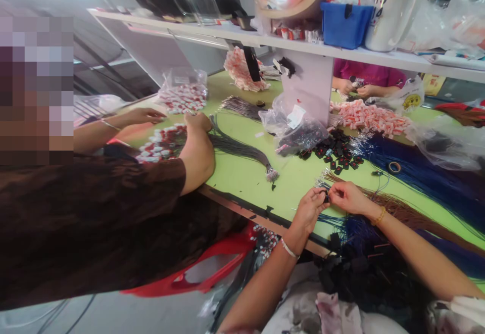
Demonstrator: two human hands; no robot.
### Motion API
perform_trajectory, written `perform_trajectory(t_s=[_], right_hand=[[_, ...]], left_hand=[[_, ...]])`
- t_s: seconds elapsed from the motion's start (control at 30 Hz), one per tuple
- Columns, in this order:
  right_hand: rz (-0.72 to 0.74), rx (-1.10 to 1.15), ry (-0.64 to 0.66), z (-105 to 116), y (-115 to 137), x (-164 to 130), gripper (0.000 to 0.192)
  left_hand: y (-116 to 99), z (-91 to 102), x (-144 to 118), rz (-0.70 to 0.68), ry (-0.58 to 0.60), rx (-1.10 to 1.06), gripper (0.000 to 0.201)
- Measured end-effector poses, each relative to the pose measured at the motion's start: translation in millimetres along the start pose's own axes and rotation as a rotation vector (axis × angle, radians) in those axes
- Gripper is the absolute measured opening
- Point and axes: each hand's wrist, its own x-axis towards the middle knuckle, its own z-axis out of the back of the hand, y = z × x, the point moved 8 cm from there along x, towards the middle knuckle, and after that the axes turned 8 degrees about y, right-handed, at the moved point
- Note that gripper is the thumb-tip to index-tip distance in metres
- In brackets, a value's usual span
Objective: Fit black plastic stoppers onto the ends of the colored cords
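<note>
Both hands (pixel 329 203) pinch a small black clip (pixel 326 196) beside a plastic bag (pixel 293 127) of clips.

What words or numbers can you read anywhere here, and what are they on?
"13": black digits on the white jug on the shelf; a blurred line sits below them.
White bag with a yellow round sticker: print too blurred to read.
White label on the clear bag: too small to read.
</note>
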Motion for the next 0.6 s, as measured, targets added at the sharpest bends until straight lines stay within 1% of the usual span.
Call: perform_trajectory(t_s=[0.13, 0.23, 0.3, 0.33, 0.37, 0.43, 0.47, 0.53, 0.57, 0.6], right_hand=[[-0.02, -0.037, -0.027, -1.2, -1.7, -0.3, 0.012], [-0.017, -0.089, -0.026, -2.4, 5.3, 0.4, 0.011], [0.011, -0.103, -0.06, 7.7, 14.2, -2.6, 0.012], [0.019, -0.093, -0.115, 19.1, 17.1, -6.6, 0.013], [0.014, -0.071, -0.202, 35.0, 17.2, -13.3, 0.015], [-0.049, 0.006, -0.459, 75.5, 4.5, -36.9, 0.018], [-0.108, 0.051, -0.603, 95.6, -8.6, -53.7, 0.017], [-0.226, 0.176, -0.888, 127.0, -43.3, -93.1, 0.019], [-0.291, 0.24, -1.008, 136.0, -62.7, -112.6, 0.02], [-0.36, 0.287, -1.076, 140.0, -80.9, -127.8, 0.021]], left_hand=[[0.7, -0.1, 0.5, -0.017, -0.006, 0.027, 0.037], [1.7, -0.8, 0.9, -0.021, -0.001, 0.044, 0.039], [2.1, 0.0, 1.1, -0.016, -0.003, 0.041, 0.039], [2.0, 1.0, 1.1, -0.014, -0.007, 0.037, 0.039], [1.7, 2.2, 1.1, -0.012, -0.011, 0.034, 0.039], [1.2, 4.1, 0.8, -0.006, -0.013, 0.033, 0.038], [1.1, 4.6, 0.7, -0.003, -0.01, 0.035, 0.037], [1.2, 4.8, 0.1, 0.002, -0.004, 0.038, 0.036], [1.4, 4.6, -0.1, 0.004, -0.002, 0.04, 0.036], [1.6, 4.3, -0.4, 0.005, -0.001, 0.044, 0.036]])
